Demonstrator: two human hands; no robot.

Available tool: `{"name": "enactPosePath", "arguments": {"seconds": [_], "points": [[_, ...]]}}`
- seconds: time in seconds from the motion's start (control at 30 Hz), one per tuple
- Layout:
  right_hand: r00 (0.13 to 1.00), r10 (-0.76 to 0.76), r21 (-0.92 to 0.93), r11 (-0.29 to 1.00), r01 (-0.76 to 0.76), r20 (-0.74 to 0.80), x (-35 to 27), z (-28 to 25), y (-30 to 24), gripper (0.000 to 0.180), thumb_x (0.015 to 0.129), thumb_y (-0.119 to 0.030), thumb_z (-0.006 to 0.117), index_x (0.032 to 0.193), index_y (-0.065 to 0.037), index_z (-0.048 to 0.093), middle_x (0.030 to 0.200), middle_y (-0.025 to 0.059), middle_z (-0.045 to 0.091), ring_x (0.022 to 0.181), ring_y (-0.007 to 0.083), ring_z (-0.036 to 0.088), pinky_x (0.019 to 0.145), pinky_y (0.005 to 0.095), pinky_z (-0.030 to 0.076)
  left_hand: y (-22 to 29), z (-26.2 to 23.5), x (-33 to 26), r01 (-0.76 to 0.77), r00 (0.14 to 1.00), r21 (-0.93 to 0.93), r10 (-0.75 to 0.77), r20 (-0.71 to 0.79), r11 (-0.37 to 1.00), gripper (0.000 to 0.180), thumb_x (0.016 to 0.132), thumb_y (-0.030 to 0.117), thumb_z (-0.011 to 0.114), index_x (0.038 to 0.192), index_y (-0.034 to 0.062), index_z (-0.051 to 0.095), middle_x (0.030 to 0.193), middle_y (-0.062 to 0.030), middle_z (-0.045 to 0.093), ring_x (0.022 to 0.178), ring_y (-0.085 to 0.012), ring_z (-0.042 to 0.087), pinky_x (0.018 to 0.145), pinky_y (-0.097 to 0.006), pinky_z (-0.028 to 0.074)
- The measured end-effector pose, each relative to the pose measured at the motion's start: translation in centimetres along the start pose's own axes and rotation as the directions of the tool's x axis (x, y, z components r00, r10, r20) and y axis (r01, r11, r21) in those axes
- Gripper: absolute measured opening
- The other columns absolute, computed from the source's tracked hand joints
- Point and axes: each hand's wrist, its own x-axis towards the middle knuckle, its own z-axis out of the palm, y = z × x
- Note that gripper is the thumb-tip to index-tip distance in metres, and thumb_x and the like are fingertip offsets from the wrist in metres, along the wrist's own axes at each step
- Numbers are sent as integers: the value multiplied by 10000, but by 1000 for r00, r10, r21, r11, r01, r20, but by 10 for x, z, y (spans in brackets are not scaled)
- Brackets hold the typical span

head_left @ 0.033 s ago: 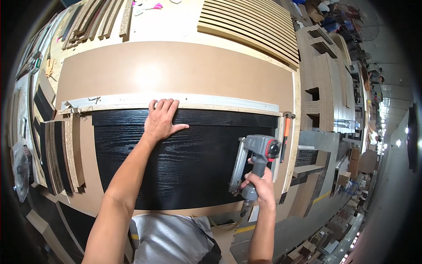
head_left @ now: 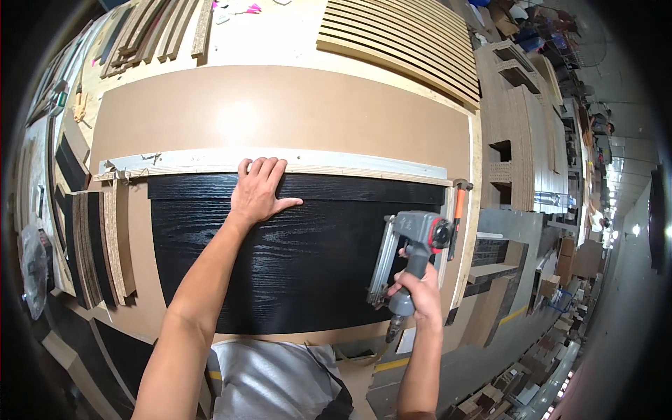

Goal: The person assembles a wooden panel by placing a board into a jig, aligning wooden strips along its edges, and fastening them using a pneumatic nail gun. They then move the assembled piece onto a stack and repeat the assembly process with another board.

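Note:
A black wood-grain panel (head_left: 329,273) lies flat in front of me, with a narrower black strip (head_left: 350,190) along its far edge. My left hand (head_left: 260,190) rests open on that strip, thumb out to the right. Its fingertips reach over the pale wooden batten (head_left: 364,166) behind the strip. In my right hand (head_left: 418,290) is a grey nail gun (head_left: 414,231), held by its handle above the panel's right part. My fingers wrap round the grip. A hammer (head_left: 458,213) with an orange handle lies just right of the panel.
Brown board (head_left: 280,98) covers the bench beyond the batten. Slatted wood strips (head_left: 399,49) lie at the far right, loose boards (head_left: 150,31) at the far left. Upright dark-edged boards (head_left: 94,248) stand left of the panel. Stacked panels (head_left: 518,140) stand beyond the bench's right side.
The nail gun and my right hand have shifted slightly to the right, and the gun has turned a little. My left hand stays in place on the strip.

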Motion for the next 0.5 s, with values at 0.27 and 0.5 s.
{"name": "enactPosePath", "arguments": {"seconds": [0.27,0.5], "points": [[993,34,27,999,-38,111,51,7,-30,467,776,31,618,1238,49,550,680,86,589,554,204,633,567,343,565,-2,-1,-1,-5,998,7,5,-58,1000,913,751,765,646,1313,51,560,1237,-96,592,1177,-272,539,1083,-502,327],[990,64,-21,998,-62,122,56,13,-34,433,772,36,611,1199,55,539,680,95,597,555,194,630,552,339,573,-2,-1,-1,-2,999,-13,2,-48,1000,916,753,764,658,1317,50,557,1250,-111,596,1195,-289,537,1094,-504,318]]}}
